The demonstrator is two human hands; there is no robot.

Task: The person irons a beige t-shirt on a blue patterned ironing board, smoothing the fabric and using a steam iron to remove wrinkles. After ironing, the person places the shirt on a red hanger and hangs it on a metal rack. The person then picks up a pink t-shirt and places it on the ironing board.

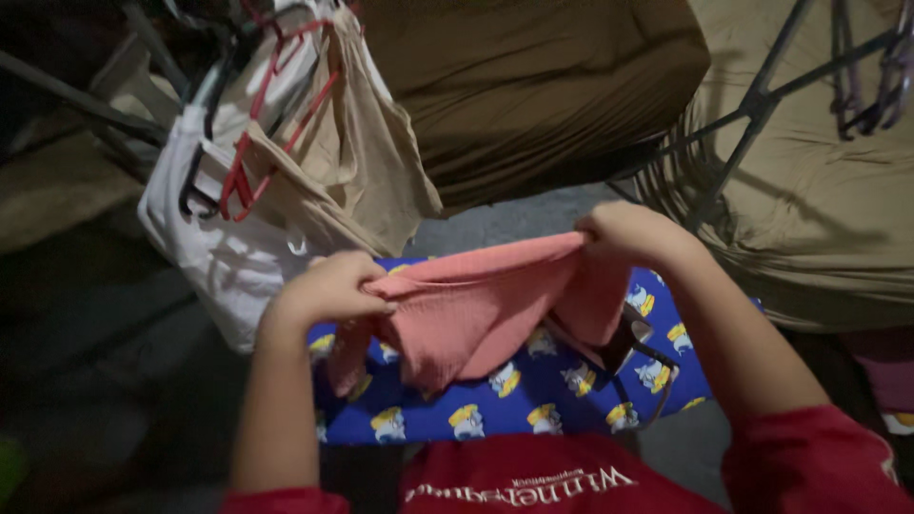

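Note:
A salmon-pink crinkled cloth (476,309) is stretched between both hands above a blue board cover (533,395) printed with small yellow and white figures. My left hand (328,290) pinches the cloth's left end, fingers closed over the edge. At the upper right corner, my right hand (624,233) grips the cloth and pulls it taut. The rest of the cloth droops onto the blue cover. Red sleeves cover my upper arms at the bottom of the view.
White and beige garments on red and dark hangers (276,143) hang at the upper left. A brown draped cloth (533,86) and a tan one (819,190) lie behind. A metal rack frame (752,105) crosses the upper right. A dark iron (633,343) rests under the cloth's right side.

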